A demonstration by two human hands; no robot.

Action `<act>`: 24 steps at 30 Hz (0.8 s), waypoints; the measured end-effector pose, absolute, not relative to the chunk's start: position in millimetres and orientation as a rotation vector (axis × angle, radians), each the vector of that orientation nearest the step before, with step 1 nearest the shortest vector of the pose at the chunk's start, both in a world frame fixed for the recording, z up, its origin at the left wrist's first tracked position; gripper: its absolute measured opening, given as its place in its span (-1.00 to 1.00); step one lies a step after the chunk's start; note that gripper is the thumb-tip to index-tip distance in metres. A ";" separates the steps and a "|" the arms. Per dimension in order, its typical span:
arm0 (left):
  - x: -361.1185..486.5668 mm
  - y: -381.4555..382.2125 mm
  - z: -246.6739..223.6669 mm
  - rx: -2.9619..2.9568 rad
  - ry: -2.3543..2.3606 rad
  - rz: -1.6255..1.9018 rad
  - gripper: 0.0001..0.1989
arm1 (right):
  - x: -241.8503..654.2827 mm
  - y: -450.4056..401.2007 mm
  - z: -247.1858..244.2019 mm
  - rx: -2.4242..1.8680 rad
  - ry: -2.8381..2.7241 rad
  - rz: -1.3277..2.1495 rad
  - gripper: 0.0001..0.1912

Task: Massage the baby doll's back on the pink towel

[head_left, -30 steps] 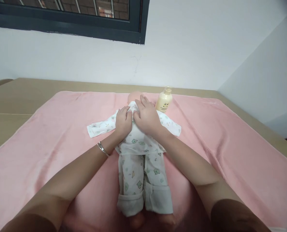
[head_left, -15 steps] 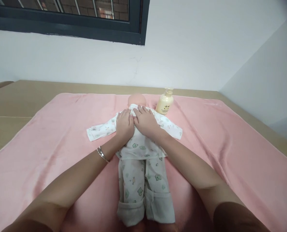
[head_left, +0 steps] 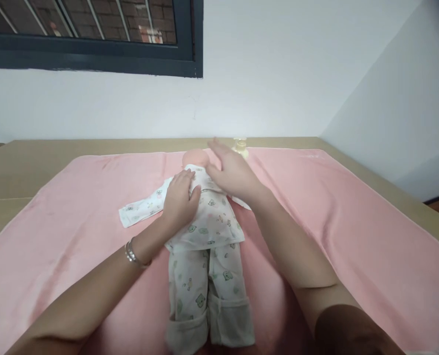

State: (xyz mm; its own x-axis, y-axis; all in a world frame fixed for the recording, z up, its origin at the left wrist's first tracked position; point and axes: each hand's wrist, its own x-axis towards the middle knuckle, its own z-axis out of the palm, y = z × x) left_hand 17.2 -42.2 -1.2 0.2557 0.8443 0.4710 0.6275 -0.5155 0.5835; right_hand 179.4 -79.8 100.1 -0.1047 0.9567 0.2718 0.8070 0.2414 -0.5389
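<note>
A doll in a white printed top (head_left: 214,224) and white printed trousers (head_left: 189,291) with turned-up cuffs lies on a pink blanket (head_left: 104,197). Its round head (head_left: 195,158) shows at the far end. My left hand (head_left: 182,199) rests flat on the upper left of the top, fingers extended, holding nothing. Over the doll's right shoulder area, my right hand (head_left: 234,172) is raised with its fingers stretched out and nothing in it. It hides part of the right sleeve and most of a pale yellow pump bottle (head_left: 240,146).
The blanket lies creased on a tan table (head_left: 49,153). Behind it stands a white wall (head_left: 259,88) with a dark-framed window (head_left: 189,54) at the upper left. A silver bracelet (head_left: 130,251) circles my left wrist.
My right hand has lifted off the doll's chest and moved up and away from my left hand. My left hand stays on the top. The view has shifted slightly right.
</note>
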 end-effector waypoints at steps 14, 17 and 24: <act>117.3 27.3 80.5 1.210 0.791 0.947 -0.26 | 245.1 -11.2 57.5 -1.831 -1.808 -0.119 -0.28; 130.0 31.2 76.9 0.996 0.744 0.945 -0.25 | 239.7 -9.5 49.6 -1.856 -1.815 -0.189 -0.37; 124.9 22.5 80.2 0.658 0.545 0.950 -0.27 | 231.0 -17.3 54.3 -1.946 -1.845 -0.410 -0.47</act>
